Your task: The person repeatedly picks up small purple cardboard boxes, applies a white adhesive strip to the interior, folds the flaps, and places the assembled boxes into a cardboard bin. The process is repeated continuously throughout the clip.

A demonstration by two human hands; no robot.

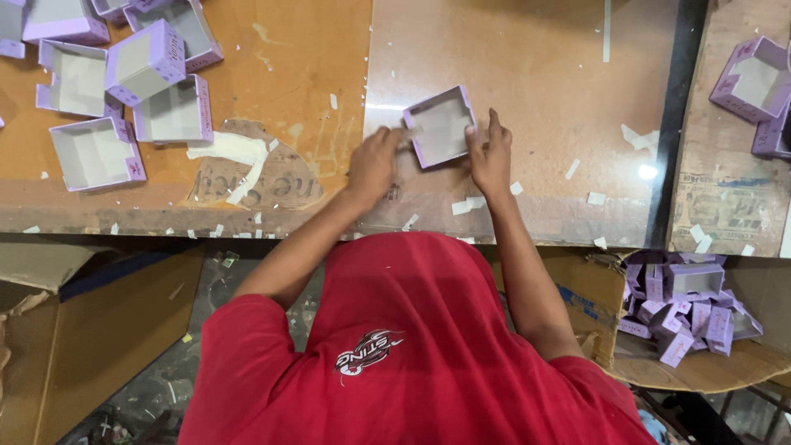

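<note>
Fingers of the right hand press on the right wall of a small open lilac box lying mid-bench. The left hand meets its left wall; blur hides whether those fingers are closed. More finished boxes crowd the far left, folded blanks sit near right.

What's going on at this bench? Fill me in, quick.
A person in a red shirt is working on a small open purple box on the worktable. The left hand presses at its left wall, and the right hand grips its right wall. A group of finished purple boxes sits at the table's far left. Loose purple pieces fill a cardboard carton low on the right. Paper scraps litter the surface.
</note>
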